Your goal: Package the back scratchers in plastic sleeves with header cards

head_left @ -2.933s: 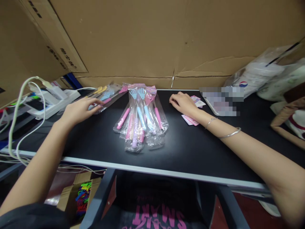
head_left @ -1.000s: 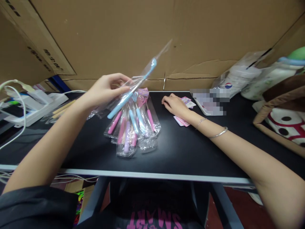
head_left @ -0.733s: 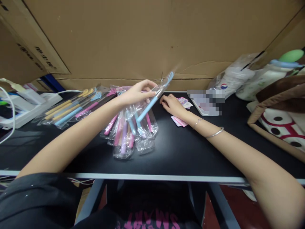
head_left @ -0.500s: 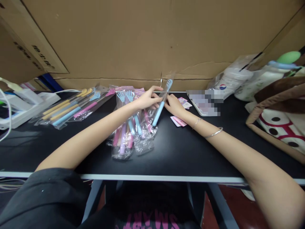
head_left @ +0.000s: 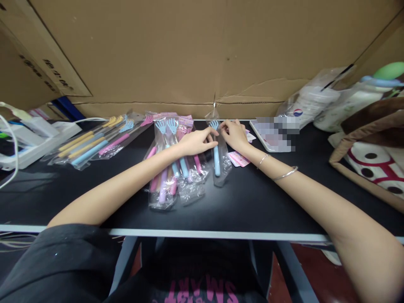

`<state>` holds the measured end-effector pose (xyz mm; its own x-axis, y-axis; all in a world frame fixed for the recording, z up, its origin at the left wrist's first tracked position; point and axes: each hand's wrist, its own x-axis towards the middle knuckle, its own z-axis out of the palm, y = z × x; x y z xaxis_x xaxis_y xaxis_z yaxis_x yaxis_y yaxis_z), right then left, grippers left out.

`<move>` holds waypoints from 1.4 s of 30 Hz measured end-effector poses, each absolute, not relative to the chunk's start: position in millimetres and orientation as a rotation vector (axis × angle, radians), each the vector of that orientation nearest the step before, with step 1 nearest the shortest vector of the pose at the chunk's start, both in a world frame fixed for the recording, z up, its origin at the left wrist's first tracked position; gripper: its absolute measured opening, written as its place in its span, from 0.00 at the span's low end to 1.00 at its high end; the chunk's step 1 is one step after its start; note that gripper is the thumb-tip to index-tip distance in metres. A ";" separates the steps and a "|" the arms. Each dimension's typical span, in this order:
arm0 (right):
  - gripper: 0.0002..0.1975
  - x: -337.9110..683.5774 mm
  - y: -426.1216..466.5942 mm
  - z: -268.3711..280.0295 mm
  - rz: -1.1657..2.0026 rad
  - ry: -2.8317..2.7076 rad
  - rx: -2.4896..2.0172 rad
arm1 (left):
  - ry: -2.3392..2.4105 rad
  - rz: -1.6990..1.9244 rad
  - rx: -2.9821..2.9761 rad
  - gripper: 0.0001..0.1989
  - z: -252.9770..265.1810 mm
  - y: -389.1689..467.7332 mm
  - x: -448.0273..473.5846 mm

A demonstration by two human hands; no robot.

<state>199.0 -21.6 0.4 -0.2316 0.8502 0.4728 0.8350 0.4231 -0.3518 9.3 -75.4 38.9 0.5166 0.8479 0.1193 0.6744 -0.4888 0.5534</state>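
A blue back scratcher (head_left: 216, 162) lies on the desk inside a clear plastic bag (head_left: 223, 170), its claw end toward the cardboard wall. My left hand (head_left: 197, 141) reaches over its shaft from the left, thumb and fingers apart, fingertips at the bag. On the other side, my right hand (head_left: 235, 135) has its fingers curled together at the bag's upper right edge; the fingertips are partly hidden. Beneath my left wrist is a pile of bagged back scratchers (head_left: 162, 185) in blue, purple and pink. Small pink printed cards (head_left: 239, 159) lie beside and under my right hand.
More bagged back scratchers (head_left: 91, 145) lie at the left, near a white power strip (head_left: 38, 147). A phone (head_left: 268, 141), a bagged cup (head_left: 312, 105), a bottle (head_left: 356, 101) and a brown-handled bag (head_left: 375, 164) stand rightward. A cardboard wall (head_left: 189, 54) closes the back.
The blue back scratcher in its bag has gone from raised and tilted between my hands to lying on the desk. My left hand's fingers have loosened over it; my right hand has shifted slightly right.
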 end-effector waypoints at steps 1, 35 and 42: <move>0.07 198.6 -23.0 1.7 0.044 -2.075 -1.428 | 1.263 0.485 2.375 0.19 39.4 -78.6 10.2; 0.06 197.6 -22.6 8.9 0.091 -2.030 -1.398 | 1.609 0.205 3.046 0.19 56.0 -87.8 4.8; 0.07 197.6 -17.7 4.4 0.326 -1.899 -1.294 | 1.607 0.210 2.967 0.21 48.8 -85.7 5.2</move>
